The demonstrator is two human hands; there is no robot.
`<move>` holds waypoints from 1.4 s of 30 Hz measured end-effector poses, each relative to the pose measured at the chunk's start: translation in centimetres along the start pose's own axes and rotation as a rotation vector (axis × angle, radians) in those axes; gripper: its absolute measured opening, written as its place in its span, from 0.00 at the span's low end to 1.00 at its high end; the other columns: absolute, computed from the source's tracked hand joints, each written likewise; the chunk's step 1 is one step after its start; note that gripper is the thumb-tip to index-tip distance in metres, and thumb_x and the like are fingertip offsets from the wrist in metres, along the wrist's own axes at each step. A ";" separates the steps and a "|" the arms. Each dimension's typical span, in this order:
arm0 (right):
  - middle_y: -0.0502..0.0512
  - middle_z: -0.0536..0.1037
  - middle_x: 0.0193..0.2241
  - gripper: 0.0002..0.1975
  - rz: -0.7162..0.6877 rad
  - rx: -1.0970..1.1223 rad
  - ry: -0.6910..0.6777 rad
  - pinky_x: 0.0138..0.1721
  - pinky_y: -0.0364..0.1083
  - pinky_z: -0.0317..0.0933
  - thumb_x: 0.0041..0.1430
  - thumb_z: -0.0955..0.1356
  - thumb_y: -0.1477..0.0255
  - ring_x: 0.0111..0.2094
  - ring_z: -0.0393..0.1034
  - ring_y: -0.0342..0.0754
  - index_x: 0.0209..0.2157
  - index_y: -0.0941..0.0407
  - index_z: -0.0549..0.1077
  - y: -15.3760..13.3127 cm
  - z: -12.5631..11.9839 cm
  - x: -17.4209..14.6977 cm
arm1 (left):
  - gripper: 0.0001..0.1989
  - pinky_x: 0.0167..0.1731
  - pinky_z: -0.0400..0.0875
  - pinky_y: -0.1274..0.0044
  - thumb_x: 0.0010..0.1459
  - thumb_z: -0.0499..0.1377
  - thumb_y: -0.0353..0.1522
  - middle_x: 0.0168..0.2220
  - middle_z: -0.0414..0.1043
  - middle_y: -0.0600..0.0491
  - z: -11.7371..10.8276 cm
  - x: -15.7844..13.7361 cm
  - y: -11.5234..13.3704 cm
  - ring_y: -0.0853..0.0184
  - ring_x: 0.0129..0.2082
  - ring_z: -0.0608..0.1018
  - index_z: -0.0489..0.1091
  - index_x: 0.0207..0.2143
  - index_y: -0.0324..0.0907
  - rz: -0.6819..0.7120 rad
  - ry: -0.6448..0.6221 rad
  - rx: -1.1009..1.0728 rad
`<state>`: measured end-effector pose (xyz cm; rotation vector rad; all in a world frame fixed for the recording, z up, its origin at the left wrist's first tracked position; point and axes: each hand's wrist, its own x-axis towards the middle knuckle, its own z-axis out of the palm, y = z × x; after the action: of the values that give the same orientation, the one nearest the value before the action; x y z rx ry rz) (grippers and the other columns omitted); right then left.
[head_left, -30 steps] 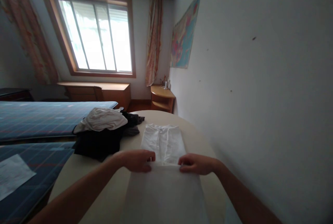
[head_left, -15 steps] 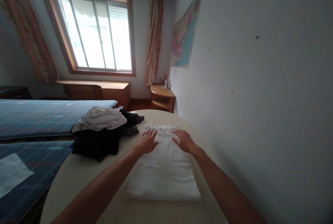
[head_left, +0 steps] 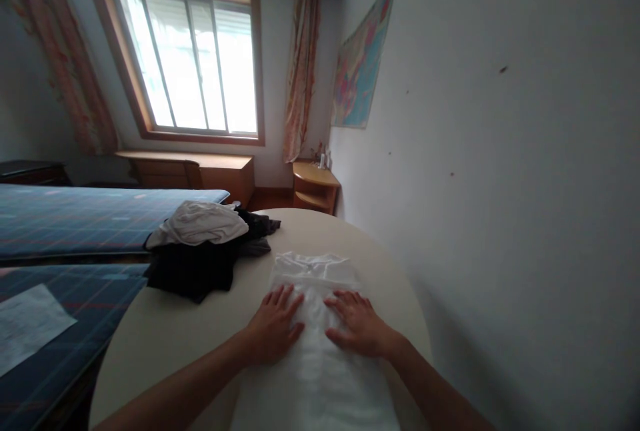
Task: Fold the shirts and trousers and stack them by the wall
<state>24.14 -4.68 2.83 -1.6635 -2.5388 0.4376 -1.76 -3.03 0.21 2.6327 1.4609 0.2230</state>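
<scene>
A white shirt (head_left: 315,377) lies folded flat on the round cream table (head_left: 165,351), its collar toward the far side. My left hand (head_left: 274,325) rests with spread fingers on the left part of the shirt, below the collar. On the right part, my right hand (head_left: 357,324) lies flat too, fingers apart. The shirt's front strip shows between the two hands. Its lower edge runs past the bottom of the view.
A heap of dark and white clothes (head_left: 200,251) sits at the table's left edge. Blue plaid mattresses (head_left: 100,217) stand to the left, one bearing a paper sheet (head_left: 33,324). A white wall (head_left: 500,251) rises close on the right.
Both hands have come back toward me along the shirt, away from the collar. The shirt has also shifted nearer to me, and its lower edge has left the view.
</scene>
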 end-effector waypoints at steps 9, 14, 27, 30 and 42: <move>0.62 0.72 0.54 0.21 0.121 -0.057 0.170 0.56 0.51 0.55 0.64 0.63 0.63 0.55 0.63 0.55 0.55 0.56 0.71 0.3 -0.7 2.1 | 0.23 0.59 0.62 0.63 0.60 0.57 0.36 0.59 0.68 0.47 -1.6 2.0 -1.9 0.54 0.59 0.68 0.67 0.58 0.45 0.010 0.144 -0.144; 0.59 0.76 0.48 0.13 0.205 -0.042 0.240 0.51 0.48 0.56 0.63 0.65 0.65 0.50 0.67 0.53 0.44 0.56 0.74 0.5 -0.2 3.6 | 0.16 0.56 0.64 0.65 0.59 0.59 0.34 0.52 0.73 0.49 0.0 3.7 -2.8 0.56 0.54 0.71 0.72 0.50 0.47 0.034 0.218 -0.276; 0.54 0.80 0.42 0.07 0.107 0.067 0.336 0.52 0.50 0.50 0.65 0.63 0.72 0.47 0.72 0.49 0.42 0.54 0.72 -0.2 -1.3 4.9 | 0.04 0.45 0.67 0.71 0.59 0.58 0.33 0.38 0.76 0.50 1.1 4.4 -3.5 0.60 0.43 0.75 0.70 0.37 0.43 -0.165 0.331 -0.392; 0.55 0.79 0.44 0.09 0.133 0.085 0.334 0.52 0.50 0.51 0.64 0.63 0.70 0.48 0.71 0.50 0.43 0.53 0.72 0.7 -0.1 5.1 | 0.06 0.46 0.66 0.70 0.59 0.58 0.33 0.40 0.76 0.50 0.6 4.1 -3.4 0.59 0.44 0.75 0.71 0.39 0.43 -0.194 0.337 -0.294; 0.56 0.79 0.38 0.09 0.213 0.061 0.353 0.46 0.46 0.58 0.56 0.64 0.71 0.42 0.71 0.50 0.35 0.56 0.74 3.4 -0.5 4.3 | 0.06 0.45 0.67 0.70 0.56 0.56 0.29 0.39 0.77 0.48 -0.6 2.6 -5.2 0.59 0.42 0.77 0.71 0.37 0.42 -0.206 0.295 -0.372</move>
<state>25.49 0.54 1.93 -1.8106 -2.0908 0.2076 -4.81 1.93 0.09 2.2055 1.5771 0.8042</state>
